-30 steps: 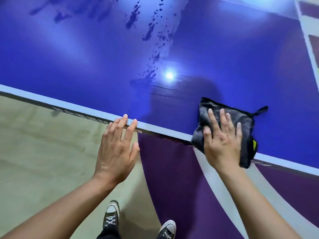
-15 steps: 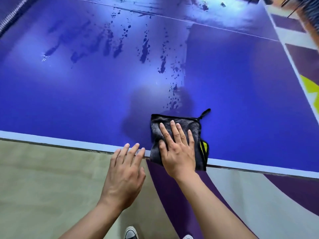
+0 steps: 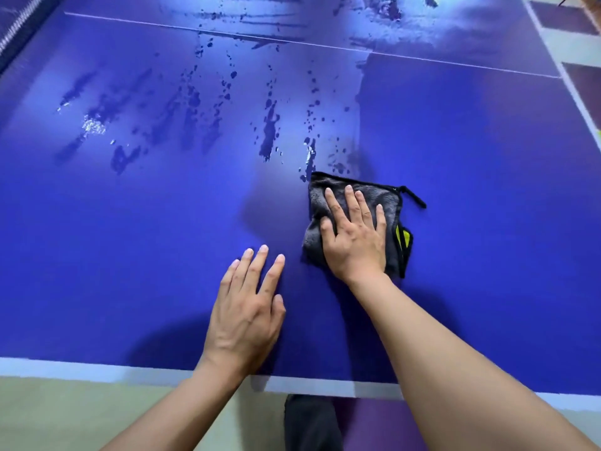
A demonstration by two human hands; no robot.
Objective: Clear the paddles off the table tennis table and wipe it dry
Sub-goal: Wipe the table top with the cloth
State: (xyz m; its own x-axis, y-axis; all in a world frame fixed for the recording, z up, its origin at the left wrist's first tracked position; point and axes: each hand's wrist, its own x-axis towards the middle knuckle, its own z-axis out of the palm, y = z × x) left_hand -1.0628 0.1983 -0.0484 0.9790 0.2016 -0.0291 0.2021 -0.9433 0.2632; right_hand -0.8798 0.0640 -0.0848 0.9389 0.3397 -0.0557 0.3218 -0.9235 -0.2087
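The blue table tennis table (image 3: 130, 255) fills the view. Water streaks and drops (image 3: 270, 135) lie across its middle and far part, up to the white centre line. A folded grey cloth (image 3: 367, 196) with a black trim, a loop and a yellow tag lies just below the wet patch. My right hand (image 3: 354, 242) presses flat on the cloth with straight fingers. My left hand (image 3: 247, 307) rests flat on the bare table, to the left of the cloth and nearer me. No paddle is in view.
The table's white near edge (image 3: 309, 387) runs along the bottom, with beige and purple floor (image 3: 65, 418) below it. The net (image 3: 13, 30) shows at the far left corner. The table's right edge (image 3: 572, 89) borders white and purple floor markings.
Both hands have moved forward from the near edge onto the table. My right hand has pushed the cloth up to the lower end of the water drops.
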